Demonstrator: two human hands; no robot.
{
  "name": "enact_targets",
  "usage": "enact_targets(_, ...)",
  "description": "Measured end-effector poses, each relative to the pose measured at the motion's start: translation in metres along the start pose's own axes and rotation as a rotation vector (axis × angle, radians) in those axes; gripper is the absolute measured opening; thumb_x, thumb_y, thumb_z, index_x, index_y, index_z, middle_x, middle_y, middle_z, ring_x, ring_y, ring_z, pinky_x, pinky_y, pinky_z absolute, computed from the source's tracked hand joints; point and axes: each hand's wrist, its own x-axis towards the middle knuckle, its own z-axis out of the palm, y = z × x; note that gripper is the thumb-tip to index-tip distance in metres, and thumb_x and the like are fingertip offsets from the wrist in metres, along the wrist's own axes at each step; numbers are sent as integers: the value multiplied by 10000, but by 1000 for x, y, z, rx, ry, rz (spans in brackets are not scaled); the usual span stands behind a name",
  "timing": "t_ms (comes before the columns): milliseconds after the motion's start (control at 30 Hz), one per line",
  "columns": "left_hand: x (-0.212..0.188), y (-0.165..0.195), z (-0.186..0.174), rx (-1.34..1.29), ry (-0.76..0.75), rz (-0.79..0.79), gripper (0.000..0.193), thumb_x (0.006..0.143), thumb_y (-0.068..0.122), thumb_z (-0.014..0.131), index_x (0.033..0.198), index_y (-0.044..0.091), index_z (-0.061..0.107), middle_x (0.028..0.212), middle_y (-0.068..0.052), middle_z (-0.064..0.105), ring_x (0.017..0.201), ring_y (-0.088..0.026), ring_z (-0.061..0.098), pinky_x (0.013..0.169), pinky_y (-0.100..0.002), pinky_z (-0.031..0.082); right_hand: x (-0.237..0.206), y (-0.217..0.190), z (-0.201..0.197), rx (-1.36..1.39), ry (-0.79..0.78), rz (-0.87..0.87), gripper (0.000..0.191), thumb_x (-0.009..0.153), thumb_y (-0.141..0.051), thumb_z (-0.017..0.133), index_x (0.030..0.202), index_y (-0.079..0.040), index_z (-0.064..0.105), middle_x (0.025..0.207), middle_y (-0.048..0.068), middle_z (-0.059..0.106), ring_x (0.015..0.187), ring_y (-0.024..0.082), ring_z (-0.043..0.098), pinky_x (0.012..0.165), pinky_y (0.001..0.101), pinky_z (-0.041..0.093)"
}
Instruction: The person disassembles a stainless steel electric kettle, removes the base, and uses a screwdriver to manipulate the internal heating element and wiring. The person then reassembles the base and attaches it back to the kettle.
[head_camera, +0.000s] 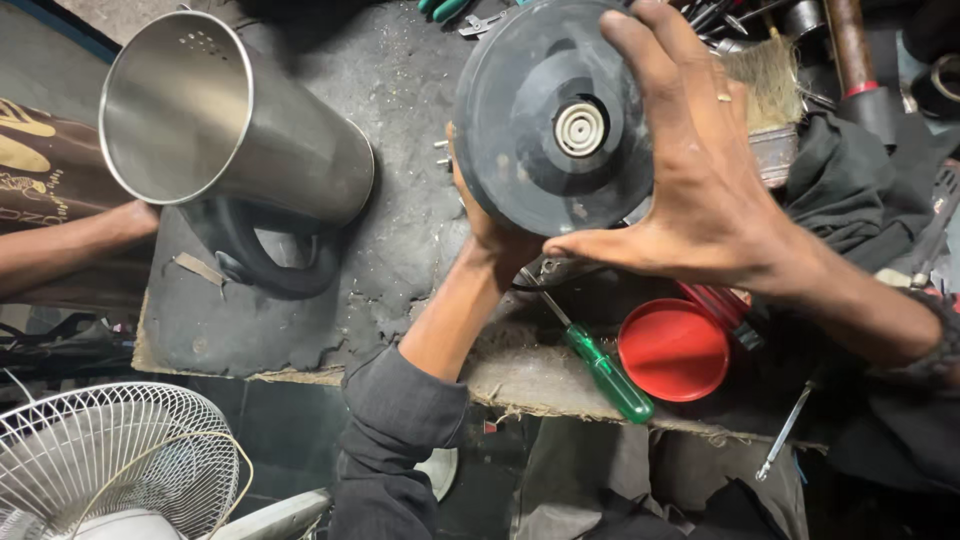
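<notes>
Black round base (545, 125), a disc-shaped plastic part with a pale ribbed connector at its centre, sits in the upper middle of the frame, held up off the bench between both your hands. Your right hand (700, 170) spreads over its right side, fingers splayed across the rim and thumb stretched under the lower edge, grasping the disc. Your left hand (495, 235) comes up from below in a dark sleeve and is mostly hidden behind the disc; it touches the lower left edge, but you cannot tell how its fingers are set. To the upper left of the frame a steel kettle body (230, 120) lies on its side on the dusty workbench (400, 250), its open mouth turned toward you and its black handle underneath. Another person's arm (70, 240) reaches in at the left edge, just beside the kettle. Below your hands a green-handled screwdriver (600, 370) lies at the bench's front edge, with a red round lid (672, 350) just beside it on the right. A white fan guard (110, 460) fills the lower left corner.
</notes>
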Motion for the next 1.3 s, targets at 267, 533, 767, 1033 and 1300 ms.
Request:
enact_targets(267, -4, 2, 7, -44, 46, -62, 838, 1063, 723, 330, 1582, 67, 369, 1534, -169, 473, 1372, -362, 511, 1174, -567, 422, -8, -9, 8, -71, 53, 71, 1477, 613, -593, 1021, 1634, -21, 120, 1645, 280, 212, 1530, 471, 312, 1139, 609, 344)
enact_targets(533, -6, 3, -3, 130, 75, 21, 715, 1059, 581, 409, 1528, 42, 425, 1455, -179, 539, 1304, -368, 558, 1123, -576, 462, -10, -9, 13, -97, 28, 114, 1480, 611, -659, 996, 1626, 24, 162, 1606, 309, 218, 1500, 500, 314, 1090, 629, 366)
enact_targets(767, -6, 7, -6, 292, 124, 103, 681, 1085, 516, 443, 1528, 0, 442, 1454, -176, 561, 1295, -335, 596, 1123, -543, 505, -6, -13, 9, -123, 5, 100, 1434, 613, -658, 983, 1611, 43, 229, 1589, 317, 205, 1484, 523, 292, 1090, 654, 374)
enact_targets(1033, -2, 9, -2, 58, 113, -4, 721, 1050, 587, 380, 1509, 33, 430, 1427, -188, 556, 1269, -358, 592, 1082, -536, 513, -7, -18, 6, -92, 9, 130, 1427, 610, -634, 987, 1615, 45, 236, 1595, 318, 209, 1500, 517, 291, 1107, 639, 377)
enact_targets(1300, -9, 11, 0, 139, 11, 13, 610, 1087, 447, 432, 1542, 42, 423, 1455, -171, 553, 1317, -358, 576, 1133, -560, 490, -5, -12, 8, -150, 5, 83, 1426, 594, -676, 933, 1613, 38, 236, 1558, 330, 223, 1458, 536, 316, 1095, 644, 425)
